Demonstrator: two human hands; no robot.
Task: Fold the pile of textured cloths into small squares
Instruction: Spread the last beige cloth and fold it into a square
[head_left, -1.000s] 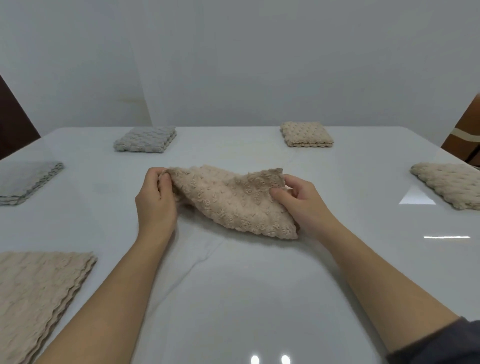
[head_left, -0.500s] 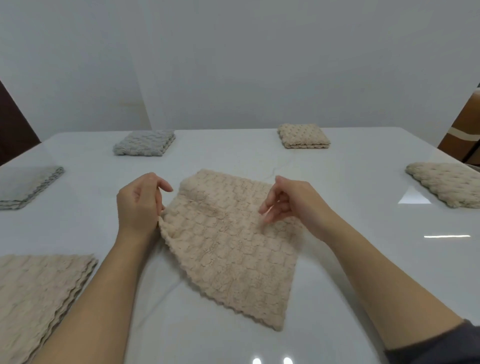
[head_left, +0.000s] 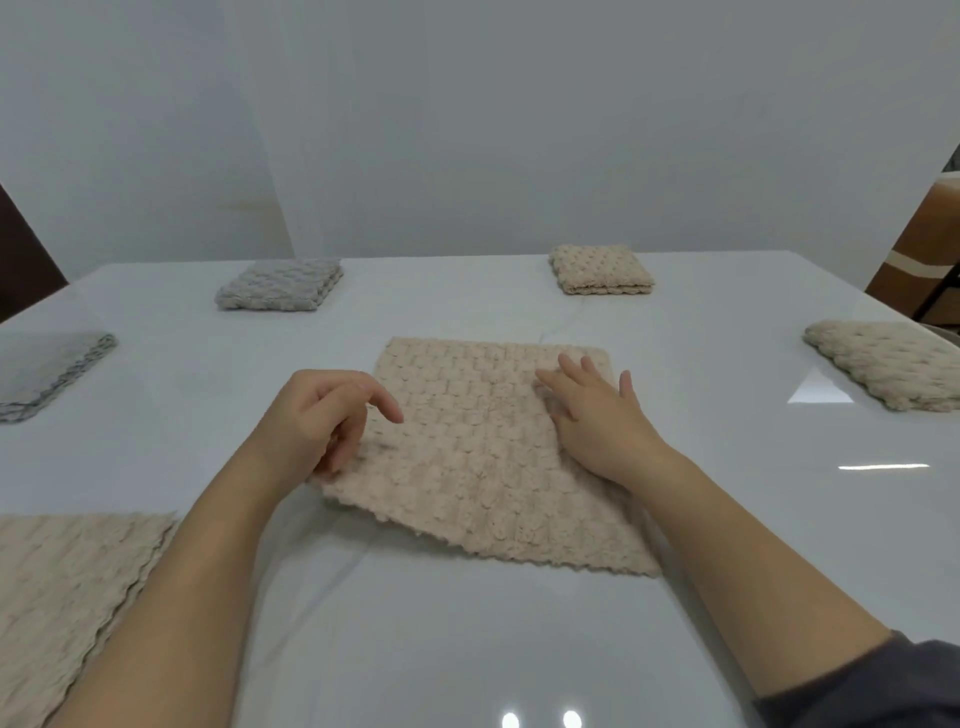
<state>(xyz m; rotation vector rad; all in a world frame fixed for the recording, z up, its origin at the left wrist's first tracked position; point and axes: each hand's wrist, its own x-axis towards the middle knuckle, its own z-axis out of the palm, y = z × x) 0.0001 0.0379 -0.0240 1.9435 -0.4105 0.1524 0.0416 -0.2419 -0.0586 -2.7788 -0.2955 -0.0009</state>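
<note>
On the white table 1 beige textured cloth lies spread flat in the middle, as a single layer, with its near edge running at a slant. The right hand rests flat on the right part of this cloth, fingers straight and a little spread, the palm down. The left hand is at the left edge of the cloth with its fingers loosely curled; the index finger points over the cloth, and the lower fingers touch the left corner, but I cannot tell if they pinch it or only rest there. Left of the cloth and nearer to the person lies a pile of beige cloths, not folded. Further left of the cloth lies a flat grey pile. Behind the cloth to the left is a grey folded square, and behind it to the right a beige folded square. To the right of the cloth, well apart, lies another beige stack. A dark grey sleeve covers the right arm near the elbow.
</note>
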